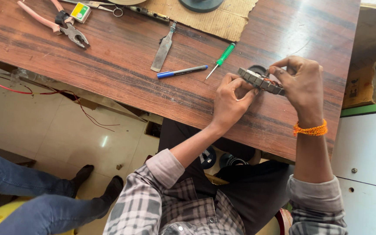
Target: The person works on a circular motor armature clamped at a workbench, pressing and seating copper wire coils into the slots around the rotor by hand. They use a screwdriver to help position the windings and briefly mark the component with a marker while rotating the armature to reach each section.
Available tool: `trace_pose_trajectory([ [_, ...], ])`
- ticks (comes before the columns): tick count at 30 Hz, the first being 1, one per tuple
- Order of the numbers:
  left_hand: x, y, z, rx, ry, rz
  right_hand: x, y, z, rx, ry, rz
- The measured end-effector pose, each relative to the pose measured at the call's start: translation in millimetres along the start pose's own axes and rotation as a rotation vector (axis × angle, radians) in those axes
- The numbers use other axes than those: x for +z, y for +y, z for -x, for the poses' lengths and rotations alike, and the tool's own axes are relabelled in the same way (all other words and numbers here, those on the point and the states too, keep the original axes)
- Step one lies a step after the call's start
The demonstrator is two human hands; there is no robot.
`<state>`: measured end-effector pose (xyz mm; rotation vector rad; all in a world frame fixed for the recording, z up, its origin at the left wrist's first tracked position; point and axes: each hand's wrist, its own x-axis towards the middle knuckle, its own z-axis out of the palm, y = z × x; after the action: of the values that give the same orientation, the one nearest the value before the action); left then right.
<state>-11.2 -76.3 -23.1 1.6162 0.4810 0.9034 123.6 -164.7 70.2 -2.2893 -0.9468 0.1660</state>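
Your left hand [230, 101] and right hand [300, 82] both close around the small motor stator [261, 81], holding it just above the wooden table [122, 61]. Keep the fingers on the outer metal ring, so the copper windings are not pressed.

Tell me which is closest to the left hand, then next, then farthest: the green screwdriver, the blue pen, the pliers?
From the left hand:
1. Green screwdriver, just above it.
2. Blue pen, slightly farther along the table.
3. Pliers, at the far corner.
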Motion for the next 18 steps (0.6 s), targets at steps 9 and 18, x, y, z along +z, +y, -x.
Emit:
trace_pose_trajectory([
  [9, -1, 5, 6, -0.058, -0.019, -0.148, -4, 30, 3, -0.02, 0.129, -0.009],
  [18, -29, 9, -69, 0.717, -0.586, -0.351, -27, 24, 31, 0.1, 0.172, -0.042],
])
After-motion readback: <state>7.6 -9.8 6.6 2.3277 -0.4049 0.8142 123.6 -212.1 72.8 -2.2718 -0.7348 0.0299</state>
